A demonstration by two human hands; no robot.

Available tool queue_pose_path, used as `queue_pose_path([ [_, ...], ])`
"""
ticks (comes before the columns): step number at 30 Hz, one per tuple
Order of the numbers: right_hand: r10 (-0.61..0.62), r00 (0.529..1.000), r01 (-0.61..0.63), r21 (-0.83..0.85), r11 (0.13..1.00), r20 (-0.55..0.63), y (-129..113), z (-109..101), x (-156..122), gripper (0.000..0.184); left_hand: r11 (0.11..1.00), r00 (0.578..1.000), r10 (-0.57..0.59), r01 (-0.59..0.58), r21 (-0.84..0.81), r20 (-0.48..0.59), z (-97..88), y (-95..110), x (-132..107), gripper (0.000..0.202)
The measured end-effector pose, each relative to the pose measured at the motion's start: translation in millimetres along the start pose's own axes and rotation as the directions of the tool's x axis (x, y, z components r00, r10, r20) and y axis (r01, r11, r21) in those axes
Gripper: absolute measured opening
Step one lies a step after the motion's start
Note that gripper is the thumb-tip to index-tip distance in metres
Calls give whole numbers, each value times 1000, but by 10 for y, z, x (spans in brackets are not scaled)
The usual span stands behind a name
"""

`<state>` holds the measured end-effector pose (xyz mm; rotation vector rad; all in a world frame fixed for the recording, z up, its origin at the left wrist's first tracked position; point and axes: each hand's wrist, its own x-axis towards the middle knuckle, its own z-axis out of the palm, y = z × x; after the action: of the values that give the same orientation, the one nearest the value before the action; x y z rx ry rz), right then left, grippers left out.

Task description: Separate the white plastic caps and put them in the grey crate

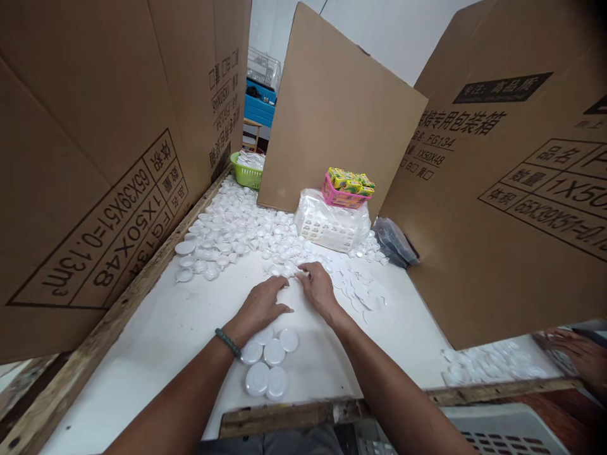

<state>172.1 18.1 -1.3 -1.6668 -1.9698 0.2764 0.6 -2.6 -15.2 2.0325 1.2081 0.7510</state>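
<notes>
My left hand, with a beaded bracelet on the wrist, is over the white table, thumb and fingers apart and nothing visible between them. Ahead and to its right, my right hand reaches to the near edge of a heap of small white round pieces. Its thumb and forefinger are apart beside a few white pieces. Close to my left wrist, several white round lid-like discs lie flat in a small group. Thin white paper-like discs are spread to the right of my right hand.
Cardboard sheets wall the table. A wrapped white pack carries a pink basket of yellow-green boxes. A green basket stands at the back left, a dark plastic bag at right. Another person's hand is at far right, near white pieces.
</notes>
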Motion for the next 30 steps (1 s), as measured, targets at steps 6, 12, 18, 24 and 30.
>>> queue_pose_path([
  [6, -141, 978, 162, -132, 978, 155, 141, 2, 151, 15, 1000, 999, -3, 2, 12, 34, 35, -11, 89, 30],
  [12, -70, 996, 78, -125, 989, 64, 235, -171, -78, 14, 998, 999, 15, -18, 68, 46, 104, -57, 138, 25],
  [18, -190, 977, 192, -7, 981, 101, 119, -173, -421, 15, 999, 999, 0, -1, 36, 47, 129, -48, 125, 22],
  [24, -275, 941, 297, -86, 951, 199, 27, -89, -460, 20, 999, 999, -47, 47, -15, 24, 139, -17, 124, 18],
  [30, -308, 916, 361, -193, 913, 256, -3, -75, -399, 23, 990, 998, -58, 62, -125, 38, 120, -40, 118, 28],
])
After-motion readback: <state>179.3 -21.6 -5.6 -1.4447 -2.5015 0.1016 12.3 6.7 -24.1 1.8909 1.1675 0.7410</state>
